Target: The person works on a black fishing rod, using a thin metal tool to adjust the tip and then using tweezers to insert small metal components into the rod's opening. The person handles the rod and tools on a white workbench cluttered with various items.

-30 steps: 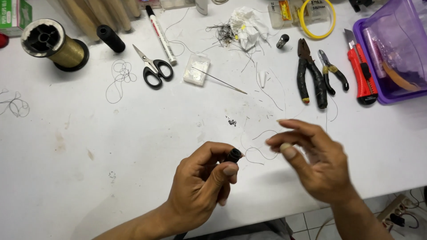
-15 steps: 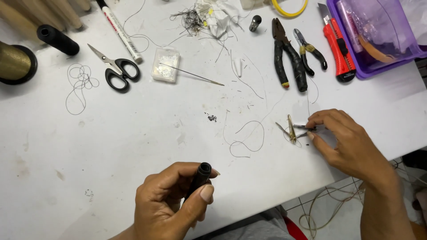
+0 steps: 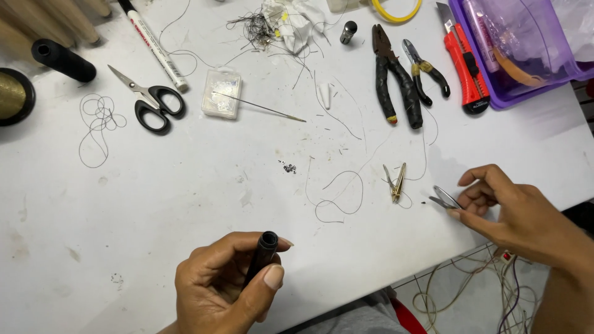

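Observation:
My left hand is closed around a short black tube, open end up, above the near edge of the white table. Off to the right, my right hand pinches a small silver metal tool, like tweezers, between thumb and fingers. A few thin brass pieces lie on the table just left of that tool, apart from it. A loop of thin dark wire lies between the two hands.
Black-handled pliers, smaller cutters, a red utility knife and a purple bin sit at the back right. Scissors, a marker, a clear small box with a long needle, a black roll and a gold spool lie to the left. Cables hang below the table edge.
My right hand moved away from my left hand to the right, reached the brass pieces, and now holds the silver tool just clear of them. My left hand stayed closed on the black tube.

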